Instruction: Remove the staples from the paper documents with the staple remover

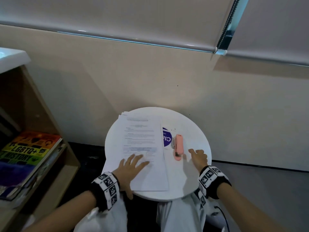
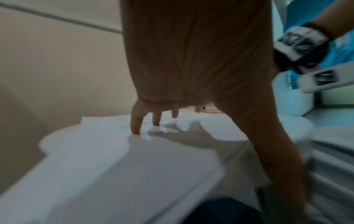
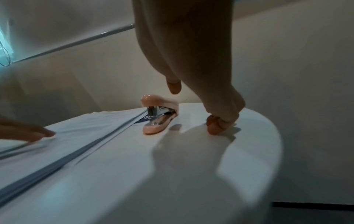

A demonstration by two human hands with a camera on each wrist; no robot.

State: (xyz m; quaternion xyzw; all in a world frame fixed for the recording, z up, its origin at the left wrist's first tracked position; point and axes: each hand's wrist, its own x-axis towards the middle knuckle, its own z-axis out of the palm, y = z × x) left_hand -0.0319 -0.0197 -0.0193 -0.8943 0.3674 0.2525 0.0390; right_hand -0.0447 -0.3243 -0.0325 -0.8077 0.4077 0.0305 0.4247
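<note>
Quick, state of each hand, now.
Left hand: open, fingers spread flat on the paper stack.
Right hand: holds nothing, fingers partly curled, fingertips on the table beside the pink stapler.

Round white tabletop (image 1: 192, 131): smooth, faintly glossy. White paper document stack (image 1: 142, 144): matt. Pink stapler (image 1: 178, 146): glossy plastic, shiny metal inside.

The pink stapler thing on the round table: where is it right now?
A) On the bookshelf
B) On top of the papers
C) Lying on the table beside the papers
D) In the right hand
C: the pink stapler lies on the white table just right of the paper stack, with the right hand close by but not holding it, while the left hand rests flat on the papers.
</note>
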